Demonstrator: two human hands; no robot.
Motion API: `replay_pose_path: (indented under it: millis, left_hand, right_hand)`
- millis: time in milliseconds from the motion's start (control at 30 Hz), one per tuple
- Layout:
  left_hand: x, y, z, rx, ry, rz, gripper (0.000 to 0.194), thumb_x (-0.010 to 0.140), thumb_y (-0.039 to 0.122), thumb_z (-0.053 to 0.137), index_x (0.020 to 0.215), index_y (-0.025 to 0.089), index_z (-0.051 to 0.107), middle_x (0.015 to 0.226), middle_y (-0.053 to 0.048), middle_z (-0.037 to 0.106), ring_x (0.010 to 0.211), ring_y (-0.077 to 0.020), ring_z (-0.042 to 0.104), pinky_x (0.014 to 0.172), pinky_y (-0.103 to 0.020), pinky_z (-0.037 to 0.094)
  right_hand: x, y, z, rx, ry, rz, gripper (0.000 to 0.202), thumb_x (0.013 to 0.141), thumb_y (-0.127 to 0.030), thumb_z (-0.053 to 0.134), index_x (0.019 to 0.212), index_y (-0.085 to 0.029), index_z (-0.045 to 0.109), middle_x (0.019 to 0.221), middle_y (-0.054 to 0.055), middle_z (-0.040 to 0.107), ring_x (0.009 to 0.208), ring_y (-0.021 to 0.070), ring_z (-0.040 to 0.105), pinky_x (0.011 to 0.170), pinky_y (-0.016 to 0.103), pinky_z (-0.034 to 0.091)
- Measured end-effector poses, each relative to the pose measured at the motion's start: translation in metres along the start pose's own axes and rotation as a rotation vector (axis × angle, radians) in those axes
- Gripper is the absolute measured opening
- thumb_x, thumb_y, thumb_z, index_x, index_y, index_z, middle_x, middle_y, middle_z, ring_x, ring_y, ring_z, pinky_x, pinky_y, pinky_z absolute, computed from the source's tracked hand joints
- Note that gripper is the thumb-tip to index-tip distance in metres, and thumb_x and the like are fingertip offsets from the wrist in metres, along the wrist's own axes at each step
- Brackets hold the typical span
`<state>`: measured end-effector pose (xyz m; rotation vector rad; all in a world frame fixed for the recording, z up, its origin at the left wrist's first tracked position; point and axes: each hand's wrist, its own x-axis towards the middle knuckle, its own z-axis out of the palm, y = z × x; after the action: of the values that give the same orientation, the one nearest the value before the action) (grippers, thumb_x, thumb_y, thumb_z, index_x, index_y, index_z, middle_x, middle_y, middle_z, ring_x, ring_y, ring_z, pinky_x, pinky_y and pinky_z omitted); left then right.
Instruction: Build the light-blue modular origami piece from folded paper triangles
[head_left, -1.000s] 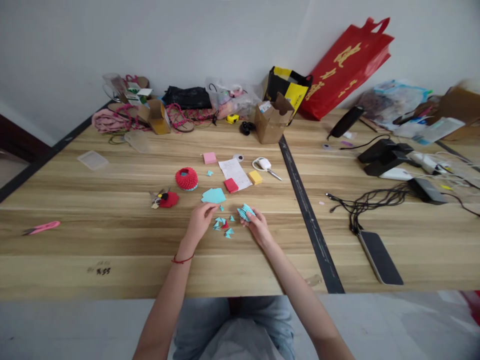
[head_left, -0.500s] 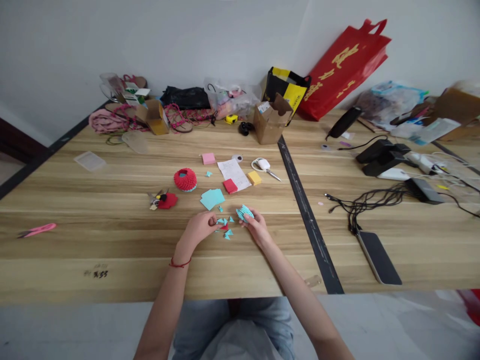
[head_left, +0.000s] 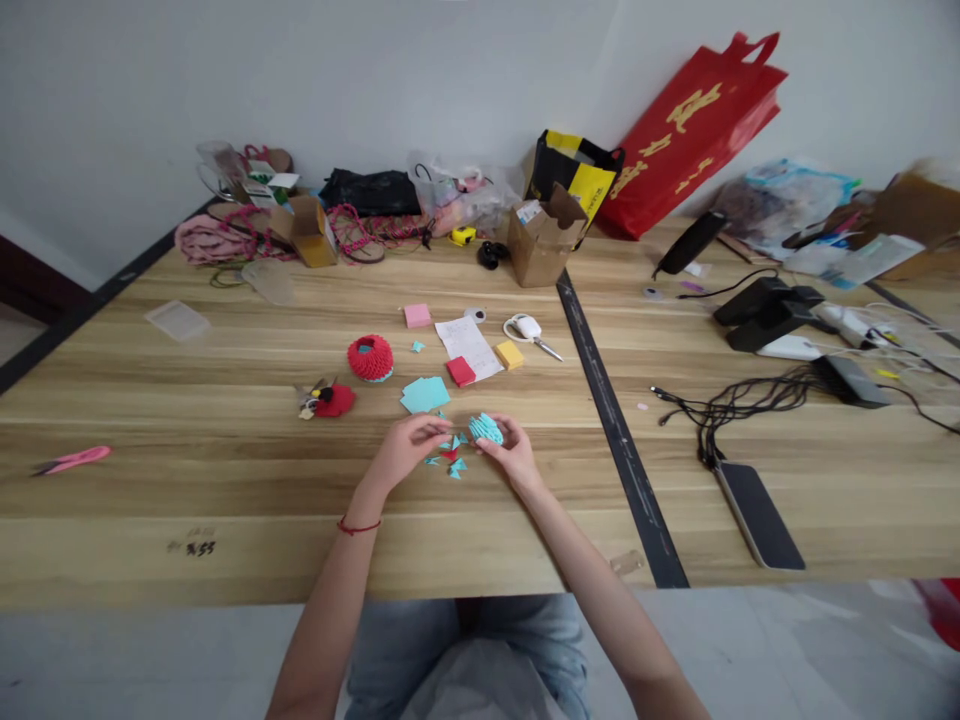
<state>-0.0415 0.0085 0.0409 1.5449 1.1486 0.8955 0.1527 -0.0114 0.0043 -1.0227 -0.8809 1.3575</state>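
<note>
My right hand (head_left: 515, 455) is closed around a light-blue modular origami piece (head_left: 485, 429), built of many small folded paper units. Left of it, my left hand (head_left: 409, 445) hovers with thumb and fingers pinched together; whatever is between the fingertips is too small to make out. Several loose blue folded paper triangles (head_left: 457, 468) and a small red one (head_left: 450, 455) lie on the table just below the two hands. Beyond the left hand is a fan of light-blue paper sheets (head_left: 424, 394). A red origami bowl (head_left: 370, 358) with a blue base stands farther left.
Red (head_left: 461, 371), yellow (head_left: 509, 355) and pink (head_left: 417, 316) note pads lie around a written sheet (head_left: 466, 345). White-handled scissors (head_left: 534, 334) are to the right. A pink cutter (head_left: 75, 459) lies far left, cables (head_left: 739, 395) and a power bank (head_left: 759, 515) right. Bags and boxes line the wall.
My left hand has lifted from the loose triangles and moved up and slightly right, towards the origami piece. My right hand has turned the piece slightly and shifted it a little left.
</note>
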Motion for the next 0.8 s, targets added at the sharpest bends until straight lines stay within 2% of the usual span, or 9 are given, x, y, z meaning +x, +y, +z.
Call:
replay_pose_path:
  millis: [133, 333, 567, 667, 800]
  left_hand:
    - [0.001, 0.005, 0.003, -0.188, 0.034, -0.018, 0.025, 0.068, 0.034, 0.073, 0.085, 0.015, 0.073, 0.087, -0.008, 0.068, 0.076, -0.0172, 0.065, 0.073, -0.03, 0.055]
    - [0.003, 0.0, 0.008, -0.501, 0.075, -0.186, 0.03, 0.056, 0.035, 0.082, 0.074, 0.013, 0.07, 0.081, -0.005, 0.071, 0.064, -0.0158, 0.066, 0.068, -0.033, 0.058]
    - [0.008, -0.01, 0.016, -0.748, 0.144, -0.33, 0.036, 0.05, 0.036, 0.084, 0.074, 0.013, 0.069, 0.077, -0.005, 0.072, 0.071, -0.0161, 0.068, 0.073, -0.03, 0.057]
    - [0.009, -0.01, 0.018, -0.77, 0.148, -0.364, 0.038, 0.045, 0.033, 0.086, 0.073, 0.014, 0.07, 0.075, -0.004, 0.072, 0.073, -0.016, 0.069, 0.073, -0.027, 0.057]
    - [0.009, -0.009, 0.021, -0.744, 0.171, -0.33, 0.04, 0.045, 0.036, 0.086, 0.072, 0.013, 0.069, 0.075, -0.005, 0.071, 0.068, -0.016, 0.067, 0.064, -0.026, 0.056]
  right_hand:
    - [-0.001, 0.002, 0.001, -0.126, 0.055, -0.143, 0.044, 0.054, -0.024, 0.083, 0.092, -0.023, 0.062, 0.095, 0.002, 0.065, 0.094, 0.0201, 0.059, 0.089, 0.035, 0.047]
    - [-0.002, 0.001, 0.003, -0.14, 0.029, -0.178, 0.045, 0.056, -0.024, 0.082, 0.095, -0.024, 0.06, 0.097, 0.003, 0.062, 0.096, 0.021, 0.059, 0.092, 0.037, 0.046]
    - [-0.003, -0.002, 0.005, -0.131, 0.043, -0.15, 0.045, 0.055, -0.028, 0.083, 0.094, -0.024, 0.061, 0.098, 0.003, 0.063, 0.098, 0.0218, 0.058, 0.093, 0.039, 0.047]
    - [-0.003, -0.002, 0.004, -0.078, 0.025, -0.077, 0.041, 0.058, -0.032, 0.081, 0.093, -0.023, 0.061, 0.096, 0.002, 0.065, 0.091, 0.0207, 0.061, 0.087, 0.037, 0.05]
    - [-0.004, -0.001, 0.002, 0.063, -0.086, 0.116, 0.039, 0.066, -0.041, 0.075, 0.098, -0.024, 0.06, 0.087, 0.001, 0.068, 0.067, 0.0183, 0.065, 0.066, 0.035, 0.055]
